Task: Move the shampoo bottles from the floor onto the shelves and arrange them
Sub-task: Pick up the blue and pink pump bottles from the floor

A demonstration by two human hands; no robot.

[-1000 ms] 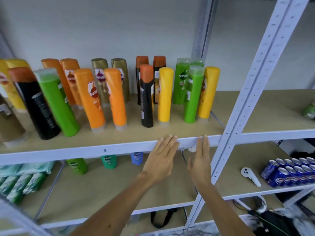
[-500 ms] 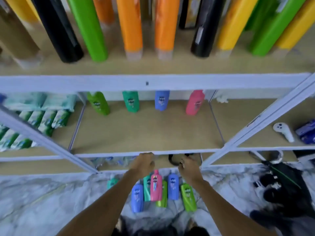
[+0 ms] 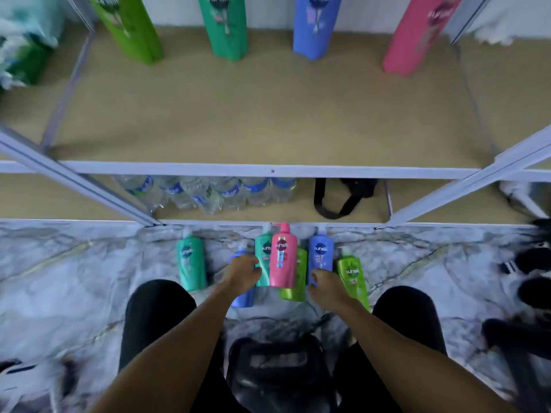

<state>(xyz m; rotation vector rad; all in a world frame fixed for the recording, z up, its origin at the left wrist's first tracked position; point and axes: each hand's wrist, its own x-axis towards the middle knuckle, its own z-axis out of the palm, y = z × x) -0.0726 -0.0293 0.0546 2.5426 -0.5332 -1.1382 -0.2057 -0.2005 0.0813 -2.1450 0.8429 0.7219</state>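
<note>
I am looking down at the marble floor [image 3: 74,278] in the lower half of the frame, where a cluster of shampoo bottles is lying just in front of the shelving unit. A teal bottle [image 3: 191,265] is lying alone at the left of the group. My left hand [image 3: 242,274] is curling over a blue bottle [image 3: 242,296] that is showing mostly below the wrist, and its fingertips are sitting against a second teal bottle [image 3: 263,257]; I cannot tell whether this grip is actually closed on either one. A pink pump bottle [image 3: 283,257] is resting on top at the middle of the cluster, partly covering a lime green bottle [image 3: 295,281] beneath it. My right hand [image 3: 326,286] is reaching in with fingers curled at the foot of another blue bottle [image 3: 320,253], just beside a second green bottle [image 3: 351,274]; whether that grip is holding anything I cannot tell either.

In the upper part of the frame, four bottles are already standing along the back of the middle shelf [image 3: 268,114]: green [image 3: 131,28], teal [image 3: 226,28], blue [image 3: 313,28] and pink [image 3: 414,37], spaced apart. On the bottom shelf, water bottles [image 3: 208,192] are lying in a row with a black strap [image 3: 340,198] to their right. My dark-clad knees are framing the bottom of the picture.
</note>
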